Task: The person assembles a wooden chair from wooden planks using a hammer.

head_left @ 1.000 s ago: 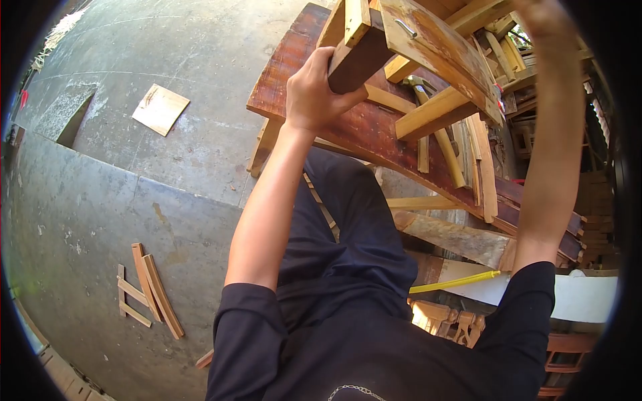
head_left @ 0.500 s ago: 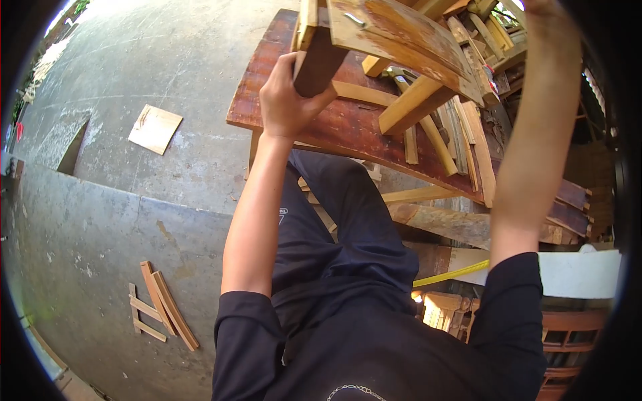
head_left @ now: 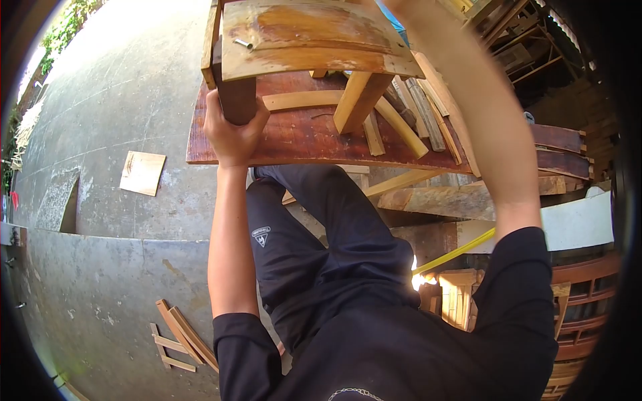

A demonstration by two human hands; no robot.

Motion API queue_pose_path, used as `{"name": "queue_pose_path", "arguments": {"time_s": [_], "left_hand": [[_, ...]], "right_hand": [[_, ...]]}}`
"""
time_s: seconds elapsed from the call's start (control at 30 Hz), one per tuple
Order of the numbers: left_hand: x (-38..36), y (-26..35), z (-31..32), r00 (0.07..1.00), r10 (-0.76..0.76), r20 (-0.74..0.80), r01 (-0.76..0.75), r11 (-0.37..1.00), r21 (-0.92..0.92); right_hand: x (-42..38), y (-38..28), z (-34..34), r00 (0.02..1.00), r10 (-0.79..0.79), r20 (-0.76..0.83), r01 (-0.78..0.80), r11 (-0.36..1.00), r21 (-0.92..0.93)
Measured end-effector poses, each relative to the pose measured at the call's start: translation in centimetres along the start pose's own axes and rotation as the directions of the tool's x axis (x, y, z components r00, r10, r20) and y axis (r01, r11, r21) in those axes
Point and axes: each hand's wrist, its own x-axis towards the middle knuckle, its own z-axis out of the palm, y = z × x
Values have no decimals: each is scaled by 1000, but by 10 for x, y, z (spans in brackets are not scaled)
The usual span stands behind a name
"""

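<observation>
Left hand [head_left: 229, 130]: wrapped tight around a dark leg [head_left: 236, 97] of the wooden stool [head_left: 304, 37], fingers closed on it.
Right hand: out of view past the top edge; only the forearm seen, so cannot tell the grip.
Stool: lifted over the reddish workbench board [head_left: 294, 137] (curved seat facing the camera, a metal bolt [head_left: 243, 44] near its left edge).
Bench: loose wooden slats [head_left: 414, 107] lying behind the stool.
Floor: square plywood piece [head_left: 142, 173] on the concrete, well apart; short sticks [head_left: 179, 334] lower left.

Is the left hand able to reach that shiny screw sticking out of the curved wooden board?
Probably yes. The screw sits just above the left hand, with nothing in between. But that hand is wrapped around the dark wooden leg, so it would have to let go first.
</observation>
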Motion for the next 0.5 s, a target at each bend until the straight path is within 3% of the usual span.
{"name": "queue_pose_path", "arguments": {"time_s": [0.03,0.1,0.17,0.27,0.3,0.37,0.43,0.5], "left_hand": [[0,0,-1,1000,0,-3,0,1000,-3],[5,0,-1,1000,11,-20,-11,1000,-25],[3,4,-2,1000,-6,-9,5,1000,-20],[1,4,-1,1000,-6,-15,6,1000,-25],[2,3,0,1000,0,-19,0,999,-36],[2,2,-2,1000,-22,2,22,1000,-17],[0,3,-2,997,-63,41,64,998,-20],[2,-2,-2,999,-27,22,27,999,18]], "right_hand": [[-15,28,4,975,220,31,-220,976,-7],[-10,3,7,984,149,92,-155,986,56],[-3,-31,8,981,-25,193,31,999,-31],[4,-80,-3,937,-308,164,325,941,-91],[7,-86,-17,937,-253,241,235,967,101],[4,-38,-22,989,-126,84,109,978,177],[-20,27,-6,969,248,-2,-247,964,101],[-13,4,-3,986,165,6,-164,978,128]]}}
